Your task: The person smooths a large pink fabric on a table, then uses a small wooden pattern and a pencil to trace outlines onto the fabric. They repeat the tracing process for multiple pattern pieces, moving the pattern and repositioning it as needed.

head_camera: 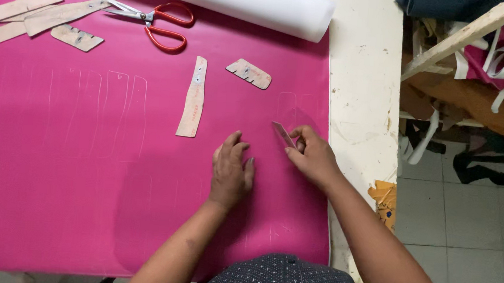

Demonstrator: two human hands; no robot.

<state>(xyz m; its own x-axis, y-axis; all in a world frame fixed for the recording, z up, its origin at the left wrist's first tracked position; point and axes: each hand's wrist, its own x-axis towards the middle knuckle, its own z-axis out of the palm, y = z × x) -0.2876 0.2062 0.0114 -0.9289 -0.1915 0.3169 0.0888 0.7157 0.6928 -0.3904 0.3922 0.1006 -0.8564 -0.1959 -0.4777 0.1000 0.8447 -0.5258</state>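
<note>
Right grip (pixel 306 155) pinches a small card piece (pixel 284 134) at centre-right over the pink sheet (pixel 81 176), left hand (pixel 232 170) pressed flat, fingers spread, beside it; risk: sheet creeps if that palm lifts, skewing any chalk outline near the strip template (pixel 193 98).

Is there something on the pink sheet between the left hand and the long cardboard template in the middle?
Nothing visible does. The left hand lies flat on the pink sheet, and the long cardboard template lies just beyond its fingertips, with only bare sheet between them. The right hand holds a small piece off to the side.
</note>
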